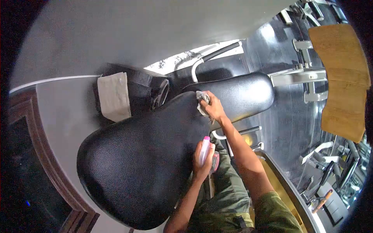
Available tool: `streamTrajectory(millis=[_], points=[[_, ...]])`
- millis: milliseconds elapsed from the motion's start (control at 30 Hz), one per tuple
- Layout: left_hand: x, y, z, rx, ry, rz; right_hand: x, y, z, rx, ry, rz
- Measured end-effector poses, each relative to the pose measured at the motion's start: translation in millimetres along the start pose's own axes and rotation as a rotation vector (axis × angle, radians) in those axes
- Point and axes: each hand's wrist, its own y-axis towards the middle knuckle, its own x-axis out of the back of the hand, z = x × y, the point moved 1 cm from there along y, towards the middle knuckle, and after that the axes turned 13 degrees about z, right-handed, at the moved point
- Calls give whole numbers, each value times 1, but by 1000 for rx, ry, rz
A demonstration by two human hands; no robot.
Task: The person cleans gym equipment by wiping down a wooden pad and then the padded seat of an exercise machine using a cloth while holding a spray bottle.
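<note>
2 hands, both closed. Right hand point(211, 107) grips a crumpled pale grey cloth point(201, 101) on the far right end of the large black textured pad point(143, 159), beside a smaller glossy black pad point(243, 91). Left hand point(203, 160), nearer, grips a white-and-pink plastic spray bottle point(204, 150) at the large pad's right edge.

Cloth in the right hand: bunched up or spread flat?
Bunched up: the cloth shows as a small, creased wad gripped in the right hand.
</note>
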Motion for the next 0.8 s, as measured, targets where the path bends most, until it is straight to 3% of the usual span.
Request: streamTrajectory(millis=[33, 167, 267, 400, 533, 667, 800], points=[[-1, 0, -3, -17, -7, -1, 3, -4, 20, 118, 9, 3], [-2, -3, -3, -76, -36, 18, -6, -43, 54, -4, 204, 52], [0, -4, -2, -131, 8, 44, -6, -44, 24, -14, 74, -21], [-2, -5, -5, -144, -10, 75, -7, -17, -23, -213, -50, -116], [0, -5, 0, -186, 36, 80, 0, -26, 4, -11, 151, 12], [0, -9, -1, -164, 49, 107, -4, -55, 34, 171, 108, 41], [0, -11, 6, -189, 64, 121, -10, -49, -15, -55, 55, -119]])
